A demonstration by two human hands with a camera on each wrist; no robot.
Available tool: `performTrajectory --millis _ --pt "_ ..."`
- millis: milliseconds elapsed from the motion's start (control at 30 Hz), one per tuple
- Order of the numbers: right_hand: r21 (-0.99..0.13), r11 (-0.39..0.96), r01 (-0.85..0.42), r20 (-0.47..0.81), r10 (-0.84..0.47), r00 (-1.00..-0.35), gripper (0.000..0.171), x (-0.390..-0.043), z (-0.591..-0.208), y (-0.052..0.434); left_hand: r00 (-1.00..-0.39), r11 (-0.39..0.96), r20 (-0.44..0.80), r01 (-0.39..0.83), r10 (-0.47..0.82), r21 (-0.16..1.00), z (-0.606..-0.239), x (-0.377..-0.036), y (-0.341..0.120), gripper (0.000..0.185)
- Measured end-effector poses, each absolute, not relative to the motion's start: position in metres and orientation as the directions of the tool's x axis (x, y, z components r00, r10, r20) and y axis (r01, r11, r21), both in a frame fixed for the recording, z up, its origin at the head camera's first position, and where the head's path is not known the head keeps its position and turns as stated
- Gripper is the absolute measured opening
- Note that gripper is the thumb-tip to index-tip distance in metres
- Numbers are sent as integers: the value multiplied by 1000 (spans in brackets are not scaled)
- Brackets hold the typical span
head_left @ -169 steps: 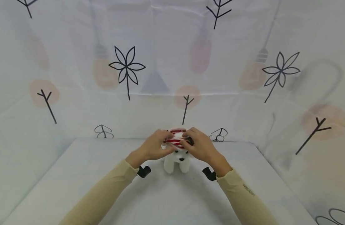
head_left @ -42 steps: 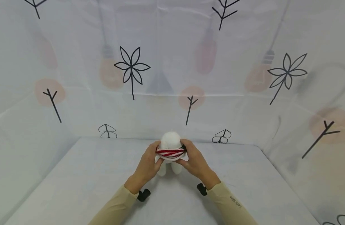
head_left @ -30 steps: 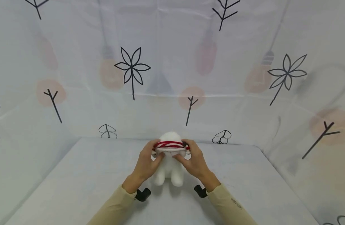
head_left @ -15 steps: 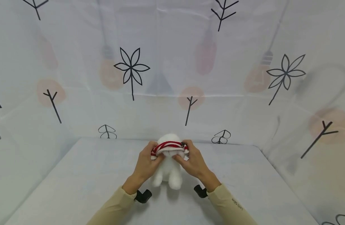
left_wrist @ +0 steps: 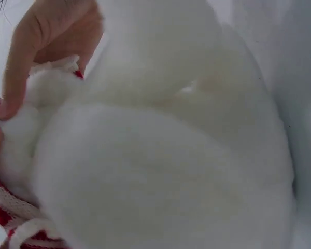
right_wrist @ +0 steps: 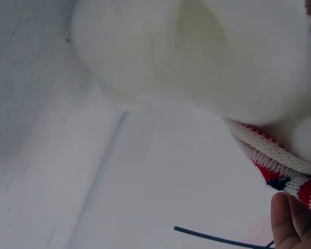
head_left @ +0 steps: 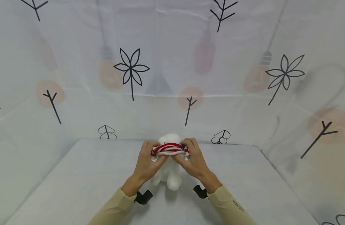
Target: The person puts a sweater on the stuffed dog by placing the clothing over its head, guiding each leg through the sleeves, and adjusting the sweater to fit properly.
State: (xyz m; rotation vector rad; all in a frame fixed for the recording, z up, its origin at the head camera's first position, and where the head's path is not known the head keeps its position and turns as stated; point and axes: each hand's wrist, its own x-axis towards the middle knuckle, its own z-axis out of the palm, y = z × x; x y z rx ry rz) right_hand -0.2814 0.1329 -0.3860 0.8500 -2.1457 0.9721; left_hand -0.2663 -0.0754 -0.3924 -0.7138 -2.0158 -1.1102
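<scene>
Two hands, left hand and right hand, are pinching the striped knit band around the white plush toy; overstretching risks it snapping off.

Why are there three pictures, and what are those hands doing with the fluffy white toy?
These are a person's two bare hands, not a machine. The big picture comes from a camera worn on the person's head, looking down. The other two come from small cameras on the wrists, so everything there looks huge and blurry.

On the pale table stands a fluffy white stuffed toy. The left hand and the right hand each pinch one side of a little red-and-white striped knitted garment, stretched around the toy. In the left wrist picture you see the toy's fur close up; in the right wrist picture, the knitted stripes. Behind hangs a white cloth printed with flowers, trees and light bulbs.
</scene>
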Motion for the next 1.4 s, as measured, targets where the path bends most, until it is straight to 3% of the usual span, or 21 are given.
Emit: performTrajectory --millis 233,533,700,867,1000,1133,1400 --pt "-415 498 -761 726 -323 -607 32 -278 -383 132 -545 469 825 774 152 425 -389 -263 -73 27" --pt "-374 493 -785 731 -365 -577 25 -278 -385 133 -548 530 823 747 148 401 -392 -263 -70 28" --pt "-401 490 -774 692 -392 -607 31 -275 -382 135 -585 509 794 739 163 440 -391 -260 -70 29" --pt "-526 438 -729 634 -369 -679 25 -271 -374 137 -659 443 734 714 164 542 -387 -255 -70 24" --pt "-574 448 -686 590 -354 -725 21 -270 -370 136 -631 449 761 730 152 515 -383 -254 -68 20" --pt "-568 449 -690 582 -374 -722 23 -270 -370 136 -598 454 786 751 158 480 -381 -252 -68 25" --pt "-537 430 -726 595 -416 -687 20 -269 -370 136 -642 462 751 719 157 519 -379 -249 -66 25"
